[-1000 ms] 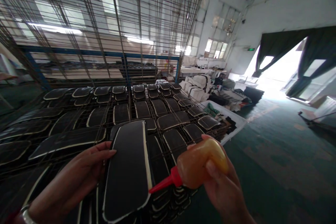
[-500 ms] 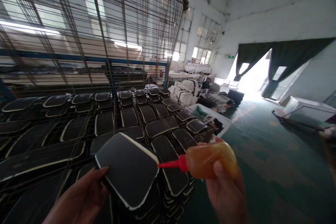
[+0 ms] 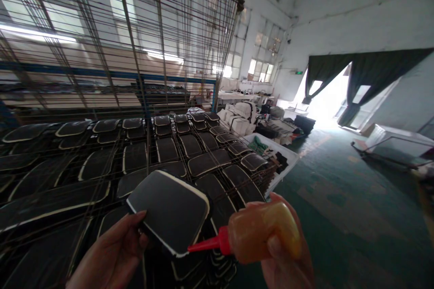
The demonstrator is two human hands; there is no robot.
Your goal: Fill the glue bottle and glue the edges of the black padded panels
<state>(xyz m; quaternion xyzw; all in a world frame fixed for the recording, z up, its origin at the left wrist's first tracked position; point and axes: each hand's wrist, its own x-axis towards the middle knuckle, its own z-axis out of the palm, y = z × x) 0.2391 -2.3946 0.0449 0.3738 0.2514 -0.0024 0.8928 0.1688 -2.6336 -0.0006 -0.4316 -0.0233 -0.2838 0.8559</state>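
A dark rounded panel point(image 3: 171, 212) with a pale line along its edge is pinched at its left side by my left hand point(image 3: 113, 246), thumb on top. My right hand point(image 3: 288, 253) wraps round a bottle point(image 3: 264, 231) of amber liquid. The bottle's red nozzle point(image 3: 206, 244) points left, its tip at the panel's lower right edge near the bottom corner. Beneath and behind lie many similar dark panels point(image 3: 208, 162) with pale edges, on wire racks. The fingers under the panel are partly hidden.
Raised wire racks point(image 3: 135, 18) stand over the panels at the upper left. Beyond the racks' right end are a white bin point(image 3: 290, 158) with cloth and piled white bags point(image 3: 242, 117). Green floor point(image 3: 352, 207) stretches along the right, with a white cart point(image 3: 396, 144) farther back.
The nozzle tip has moved down and left along the panel's edge, from its right corner to near its bottom corner. The panel has shifted slightly right and turned a little.
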